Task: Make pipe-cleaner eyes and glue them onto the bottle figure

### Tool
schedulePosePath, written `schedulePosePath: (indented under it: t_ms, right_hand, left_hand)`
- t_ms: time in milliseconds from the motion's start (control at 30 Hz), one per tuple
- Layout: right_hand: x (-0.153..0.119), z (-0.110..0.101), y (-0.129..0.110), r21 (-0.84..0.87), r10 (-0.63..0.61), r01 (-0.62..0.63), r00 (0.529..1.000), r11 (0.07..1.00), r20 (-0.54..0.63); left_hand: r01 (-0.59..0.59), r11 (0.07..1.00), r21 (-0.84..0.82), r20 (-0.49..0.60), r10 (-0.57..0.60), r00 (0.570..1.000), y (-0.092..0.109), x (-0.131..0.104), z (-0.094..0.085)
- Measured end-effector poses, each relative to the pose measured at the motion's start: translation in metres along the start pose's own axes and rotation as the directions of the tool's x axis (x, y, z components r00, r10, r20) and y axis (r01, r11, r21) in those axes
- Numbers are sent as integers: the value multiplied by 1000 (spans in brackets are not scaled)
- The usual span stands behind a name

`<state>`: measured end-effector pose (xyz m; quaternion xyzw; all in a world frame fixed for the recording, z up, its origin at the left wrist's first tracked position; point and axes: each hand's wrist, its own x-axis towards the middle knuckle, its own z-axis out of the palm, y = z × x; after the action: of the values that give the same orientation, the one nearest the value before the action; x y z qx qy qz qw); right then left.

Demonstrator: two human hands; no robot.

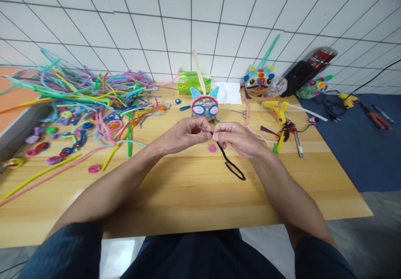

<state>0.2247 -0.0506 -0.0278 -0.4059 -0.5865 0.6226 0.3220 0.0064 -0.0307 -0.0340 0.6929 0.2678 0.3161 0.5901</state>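
A black pipe cleaner (231, 164) runs down from between my fingertips and ends in a narrow loop above the wooden table (194, 195). My left hand (192, 135) pinches its upper end, and my right hand (234, 138) pinches it right beside, the fingertips almost touching. Just beyond my hands stands a round ornament (204, 107) with blue pointed ears, a red band and pink-and-blue spiral eyes. A small pink coil (212, 148) lies on the table below my fingers.
Colourful pipe cleaners (103, 84) and coiled pieces (73, 145) cover the left side. A green tissue pack (188, 82) stands behind the ornament. At right are a decorated ball (257, 82), a yellow glue gun (277, 110), a pen (298, 145) and pliers (376, 118).
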Motion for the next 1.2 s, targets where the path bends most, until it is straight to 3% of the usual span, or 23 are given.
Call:
schedulePosePath:
  t_ms: [200,333,433,500,600,733,867,967,1100,1200]
  right_hand:
    - [0,-2,0,-4,0,0,1000,1000,15]
    - [1,2,2,76,-21,23,999,997,-30]
    - [5,6,6,161,-29,48,993,986,-116]
    - [8,8,9,201,-14,44,989,979,-148]
    - [9,6,10,231,33,0,990,973,-136]
    - [7,3,6,241,85,-62,993,968,-86]
    - [6,2,5,219,80,-66,995,974,-54]
    - [8,5,7,227,48,-34,997,973,-56]
    - [12,9,14,264,26,-2,996,965,-89]
    - [14,10,18,282,36,-9,995,959,-93]
  left_hand:
    - [-4,999,-43,12,4,1000,5,0,-3]
    - [-1,977,-215,-155,-33,987,-1,1,11]
    - [-10,887,-462,-285,-138,949,-10,3,28]
    - [-16,838,-545,-307,-181,934,-14,4,34]
    - [10,875,-484,-233,-139,963,-14,7,26]
    - [0,979,-204,-107,-22,994,-4,8,2]
    - [-78,993,-85,-102,70,992,2,7,-2]
    - [-88,990,-111,-202,64,977,-5,6,9]
    - [-42,939,-340,-324,-75,943,-19,5,29]
    - [-54,898,-436,-367,-123,922,-23,6,33]
